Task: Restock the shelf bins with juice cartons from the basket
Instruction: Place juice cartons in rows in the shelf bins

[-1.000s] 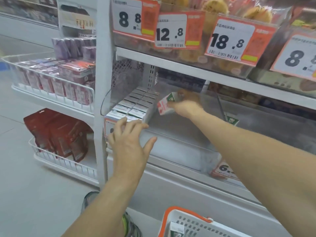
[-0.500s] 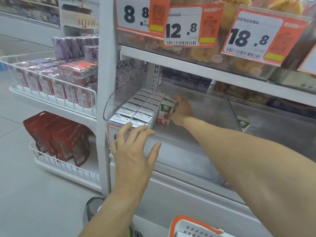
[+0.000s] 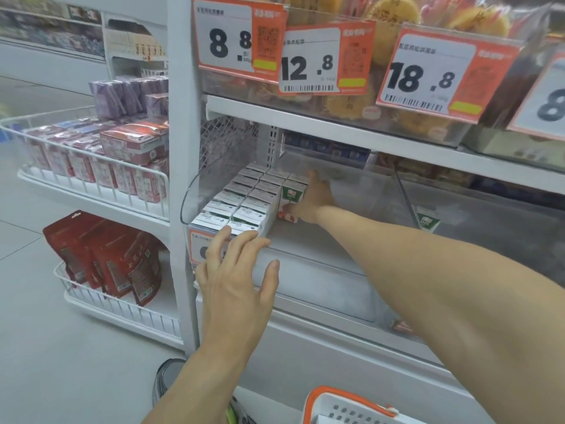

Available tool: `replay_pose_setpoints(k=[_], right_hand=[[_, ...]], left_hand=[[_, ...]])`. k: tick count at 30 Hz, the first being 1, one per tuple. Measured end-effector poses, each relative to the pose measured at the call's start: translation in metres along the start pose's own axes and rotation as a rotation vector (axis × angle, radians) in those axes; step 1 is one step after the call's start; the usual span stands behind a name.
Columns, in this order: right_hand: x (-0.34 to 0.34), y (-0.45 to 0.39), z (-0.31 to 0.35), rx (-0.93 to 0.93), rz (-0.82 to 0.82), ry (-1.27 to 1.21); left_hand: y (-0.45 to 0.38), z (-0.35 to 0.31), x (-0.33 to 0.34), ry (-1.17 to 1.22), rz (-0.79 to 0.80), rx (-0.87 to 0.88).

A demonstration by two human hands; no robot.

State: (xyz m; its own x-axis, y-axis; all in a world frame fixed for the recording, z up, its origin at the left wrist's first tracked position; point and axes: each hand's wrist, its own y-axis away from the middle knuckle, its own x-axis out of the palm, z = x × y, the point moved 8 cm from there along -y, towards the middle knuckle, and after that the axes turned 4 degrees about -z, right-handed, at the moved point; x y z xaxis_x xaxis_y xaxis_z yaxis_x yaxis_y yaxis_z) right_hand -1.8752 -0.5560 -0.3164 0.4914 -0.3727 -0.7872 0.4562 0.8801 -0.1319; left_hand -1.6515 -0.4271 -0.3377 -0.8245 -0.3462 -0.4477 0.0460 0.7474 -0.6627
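While the right hand (image 3: pixel 308 198) grips a small white-and-green juice carton (image 3: pixel 290 197) upright against the clear bin's (image 3: pixel 321 289) stocked rows, the left hand (image 3: pixel 235 270) hovers spread, empty; the carton looks light, stiff, best pinched by its flat sides.

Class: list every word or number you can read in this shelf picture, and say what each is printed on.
"8.8": leftmost price tag.
"12.8": second price tag.
"18.8": third price tag.
"8": tag cut off at right edge.
"100%": juice carton held by right hand.
Small print, barcodes, other packs: unreadable.
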Motion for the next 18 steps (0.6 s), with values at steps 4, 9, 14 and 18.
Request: replay_pose_setpoints(k=[4, 9, 14, 18], right_hand=[[-0.034, 0.023, 0.019, -0.02, -0.033, 0.026], [-0.089, 0.12, 0.039, -0.254, 0.115, -0.233], [-0.111, 0.232, -0.013, -0.275, 0.38, -0.263], [-0.097, 0.295, -0.107, -0.122, 0.456, -0.299]], left_hand=[[-0.004, -0.007, 0.001, -0.084, 0.031, -0.018], [-0.006, -0.054, -0.012, 0.036, 0.055, 0.114], [0.041, -0.096, 0.019, 0.258, 0.498, 0.147], [0.112, -0.118, 0.057, 0.179, 0.855, 0.202]])
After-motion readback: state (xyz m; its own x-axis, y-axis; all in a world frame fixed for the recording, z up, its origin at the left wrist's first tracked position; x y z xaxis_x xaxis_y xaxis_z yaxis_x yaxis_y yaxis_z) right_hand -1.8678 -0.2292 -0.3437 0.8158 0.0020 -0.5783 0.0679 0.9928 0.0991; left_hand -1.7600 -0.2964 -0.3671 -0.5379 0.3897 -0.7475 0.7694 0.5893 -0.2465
